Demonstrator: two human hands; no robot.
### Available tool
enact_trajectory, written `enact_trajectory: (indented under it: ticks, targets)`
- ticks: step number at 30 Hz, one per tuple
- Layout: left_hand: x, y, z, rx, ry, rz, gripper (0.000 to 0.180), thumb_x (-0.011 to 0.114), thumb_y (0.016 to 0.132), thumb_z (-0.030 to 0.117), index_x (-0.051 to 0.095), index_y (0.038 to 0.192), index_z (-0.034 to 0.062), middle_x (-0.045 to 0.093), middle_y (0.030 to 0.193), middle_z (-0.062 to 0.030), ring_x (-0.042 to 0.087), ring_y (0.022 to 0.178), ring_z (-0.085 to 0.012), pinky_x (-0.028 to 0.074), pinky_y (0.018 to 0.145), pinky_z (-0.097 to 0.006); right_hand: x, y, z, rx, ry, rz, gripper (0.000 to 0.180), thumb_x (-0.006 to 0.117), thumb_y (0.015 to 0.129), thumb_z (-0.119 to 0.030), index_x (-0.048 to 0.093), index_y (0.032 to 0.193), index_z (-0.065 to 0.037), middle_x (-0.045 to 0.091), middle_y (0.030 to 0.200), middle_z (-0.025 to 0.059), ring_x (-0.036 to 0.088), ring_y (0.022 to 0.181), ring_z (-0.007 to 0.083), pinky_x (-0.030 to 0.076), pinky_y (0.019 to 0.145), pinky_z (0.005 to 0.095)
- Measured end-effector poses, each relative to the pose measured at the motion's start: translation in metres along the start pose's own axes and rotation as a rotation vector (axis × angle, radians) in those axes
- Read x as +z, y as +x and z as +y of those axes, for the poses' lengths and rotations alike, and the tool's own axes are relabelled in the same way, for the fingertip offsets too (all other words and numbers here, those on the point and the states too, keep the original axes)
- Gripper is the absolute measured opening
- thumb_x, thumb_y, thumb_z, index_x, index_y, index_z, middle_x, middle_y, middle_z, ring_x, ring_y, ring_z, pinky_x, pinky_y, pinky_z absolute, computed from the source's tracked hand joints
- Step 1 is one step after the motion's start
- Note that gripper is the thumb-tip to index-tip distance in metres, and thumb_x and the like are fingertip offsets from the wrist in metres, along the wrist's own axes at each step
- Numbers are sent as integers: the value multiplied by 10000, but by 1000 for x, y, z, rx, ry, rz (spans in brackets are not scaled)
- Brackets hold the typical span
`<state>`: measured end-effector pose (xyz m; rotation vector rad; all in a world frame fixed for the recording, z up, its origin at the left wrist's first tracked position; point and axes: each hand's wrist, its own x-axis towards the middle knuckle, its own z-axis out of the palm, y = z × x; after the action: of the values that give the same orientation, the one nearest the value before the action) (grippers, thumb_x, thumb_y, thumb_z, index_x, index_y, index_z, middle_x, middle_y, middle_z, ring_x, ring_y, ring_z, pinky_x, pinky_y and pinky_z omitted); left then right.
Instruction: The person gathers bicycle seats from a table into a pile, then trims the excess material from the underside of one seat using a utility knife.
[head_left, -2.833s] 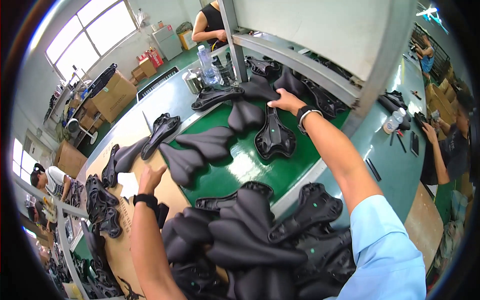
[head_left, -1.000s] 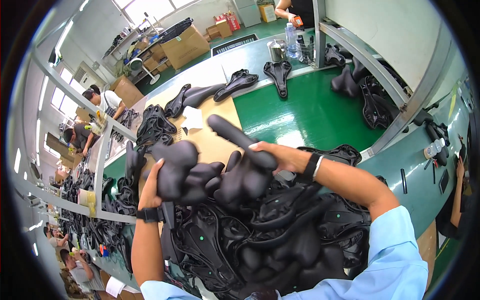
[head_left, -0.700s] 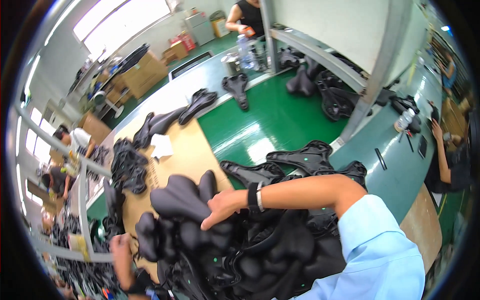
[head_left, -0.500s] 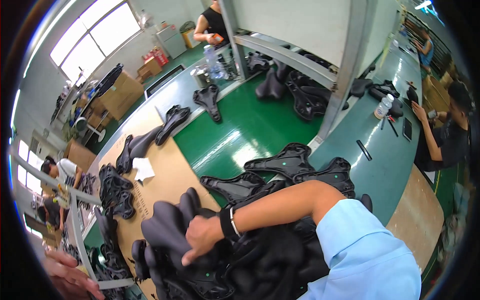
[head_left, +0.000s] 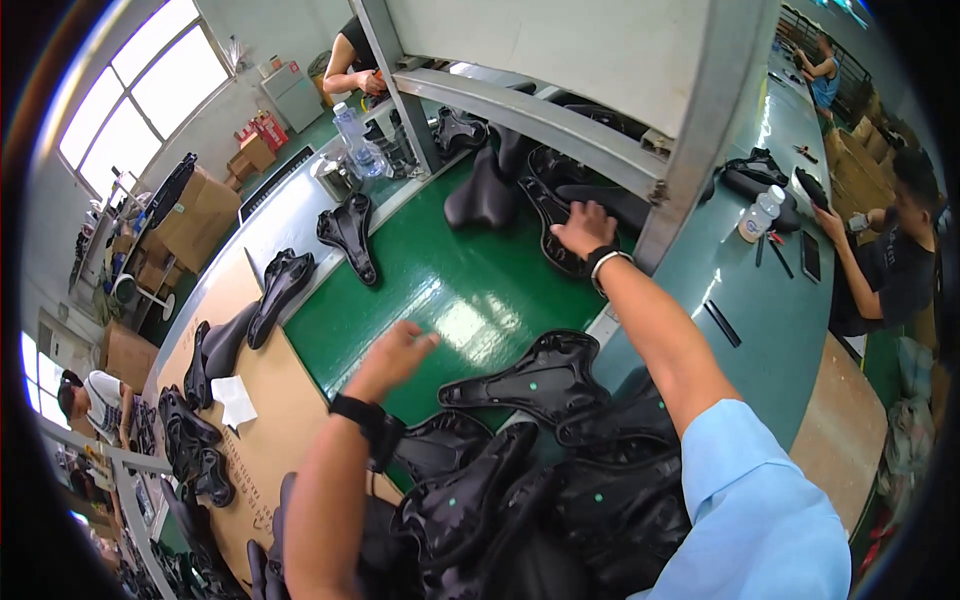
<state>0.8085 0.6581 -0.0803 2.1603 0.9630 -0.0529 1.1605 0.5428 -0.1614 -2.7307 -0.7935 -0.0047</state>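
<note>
My right hand (head_left: 588, 228) reaches far out to an upturned black bicycle saddle (head_left: 548, 212) by the metal post. Its fingers are apart and lie over the saddle's edge; whether they press on it I cannot tell. My left hand (head_left: 392, 358) hangs over the green tabletop (head_left: 400, 290), holding nothing, its fingers loosely stretched to the right and a little blurred. Below it an upturned saddle with a green dot (head_left: 535, 385) lies at the near edge of the green top. More saddles (head_left: 465, 500) are heaped between my forearms, mostly underside up.
A metal frame post (head_left: 690, 150) stands right of my right hand. On the left, cardboard (head_left: 290, 420) bears several saddles and white paper (head_left: 233, 402). Bottles (head_left: 762, 213) stand on the tables. One co-worker (head_left: 890, 250) sits at right; another person (head_left: 355, 65) stands behind the frame.
My right hand has left the near saddle heap and moved far forward to the saddles by the post. My left hand has come from the lower left to over the green top.
</note>
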Motion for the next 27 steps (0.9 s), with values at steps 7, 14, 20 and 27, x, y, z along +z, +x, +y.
enact_trajectory:
  ticks: [7,14,20,27]
  targets:
    - [49,23,-33,-95,-45,235,727,624,854,497,407,1351,13,426,1344,-302,431,1260,-411,366,1035,-401,6,-1,-16,-178,117,-547,700,624,700,-710,698,1089,-133,622,1209,131,494,1233,327,209,1066,602]
    - [44,33,-12,-94,241,269,774,630,796,598,409,1398,166,277,1479,-249,290,1360,-428,279,1008,-659,30,-77,-118,-1224,656,-1095,373,649,866,-331,665,1152,-93,686,1004,129,629,1015,207,485,857,327]
    - [10,31,-55,-153,462,-50,538,703,721,566,698,1037,130,506,1178,-135,486,1156,-334,429,865,-558,37,61,-79,-412,-36,129,465,575,823,-241,500,1281,-210,317,1453,166,288,1350,427,289,932,766]
    - [30,70,-100,99,772,601,773,710,664,609,572,1217,86,584,1137,-132,505,1156,-316,311,994,-579,51,119,-9,144,1,-94,977,740,643,-579,255,1465,-367,189,1498,283,373,1319,432,379,1005,538]
